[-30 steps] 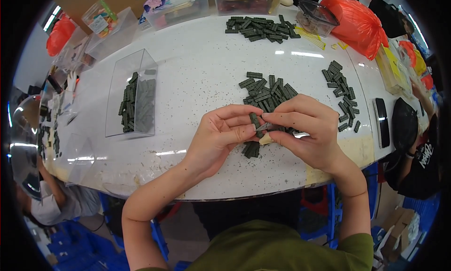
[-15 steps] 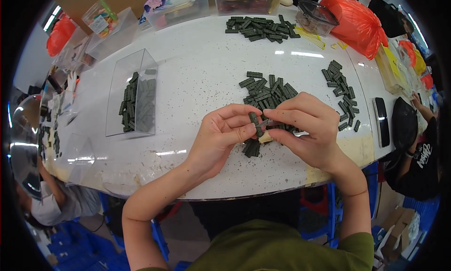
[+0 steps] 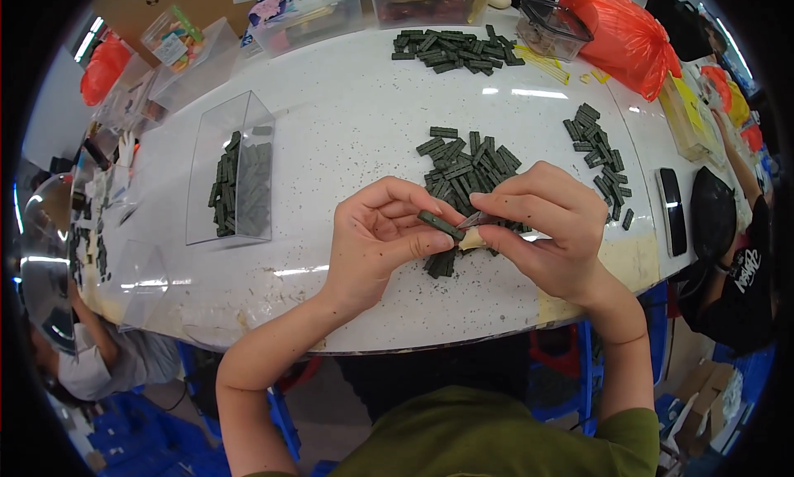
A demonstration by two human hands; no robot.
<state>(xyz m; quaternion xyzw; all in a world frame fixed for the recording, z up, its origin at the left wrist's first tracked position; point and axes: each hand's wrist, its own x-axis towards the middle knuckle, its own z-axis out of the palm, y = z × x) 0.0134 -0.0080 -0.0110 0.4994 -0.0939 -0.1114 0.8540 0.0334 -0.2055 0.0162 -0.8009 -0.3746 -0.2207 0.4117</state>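
Note:
My left hand (image 3: 376, 233) pinches a small dark green bar (image 3: 440, 225) between thumb and fingers, tilted down to the right. Close against its right end, my right hand (image 3: 546, 225) is closed on a thin pointed blade (image 3: 471, 221), whose grip the fingers hide. Something pale yellow (image 3: 472, 239) shows by the right thumb; whether it is a wrap or part of the tool I cannot tell. Just beyond both hands lies a heap of similar dark green bars (image 3: 463, 167), partly covered by the right hand.
A clear box (image 3: 255, 188) with more bars stands left. Other bar piles lie at the far side (image 3: 451, 49) and right (image 3: 597, 142). A phone (image 3: 672, 212), red bag (image 3: 624, 39) and clear tubs (image 3: 310, 22) line the edges. Dark crumbs speckle the white table (image 3: 347, 121). Co-workers sit at both sides.
The bar in my left hand has turned from nearly upright to a slant, its right end now by the blade. My left hand has shifted slightly left.

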